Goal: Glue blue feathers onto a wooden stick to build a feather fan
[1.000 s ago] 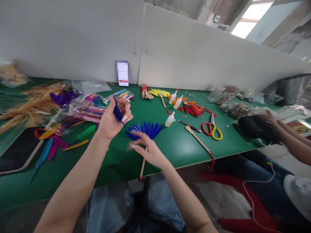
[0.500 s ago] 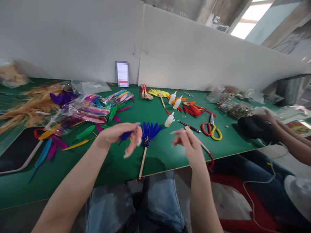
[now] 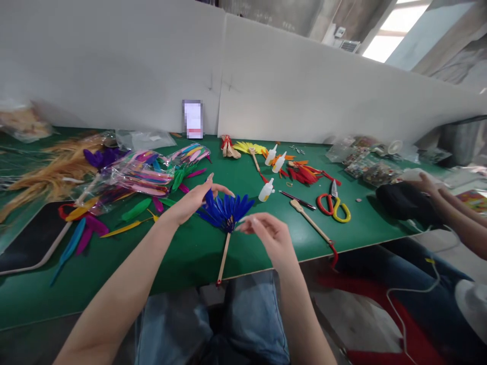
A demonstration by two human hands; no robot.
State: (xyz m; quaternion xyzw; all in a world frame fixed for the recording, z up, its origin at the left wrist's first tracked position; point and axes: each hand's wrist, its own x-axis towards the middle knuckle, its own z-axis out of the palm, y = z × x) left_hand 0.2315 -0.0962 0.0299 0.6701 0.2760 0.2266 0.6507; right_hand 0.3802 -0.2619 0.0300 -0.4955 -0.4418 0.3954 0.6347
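A fan of blue feathers [image 3: 230,209] lies on the green table before me, spread from the top of a thin wooden stick [image 3: 223,258] that reaches the near edge. My left hand [image 3: 196,200] is at the fan's upper left, its fingers curved round blue feathers there, which partly cover the fingertips. From the right, my right hand [image 3: 268,233] comes in with fingers bent and drawn together, the tips beside the feathers' base. Whatever those fingertips pinch is too small to make out. Right of it lies a bare wooden stick [image 3: 312,221] with a red end.
White glue bottles [image 3: 266,190], a pen [image 3: 297,199] and scissors [image 3: 333,203] lie to the right. Bagged coloured feathers [image 3: 140,175] and a dark tablet-like board [image 3: 32,235] are at left. A phone [image 3: 193,119] leans on the white partition [image 3: 304,86]. Another person's arm [image 3: 452,210] shows at far right.
My left hand has brought blue feathers to the fan's left side, which now looks wider. My right hand has moved left to the fan's base, uncovering the bare stick.
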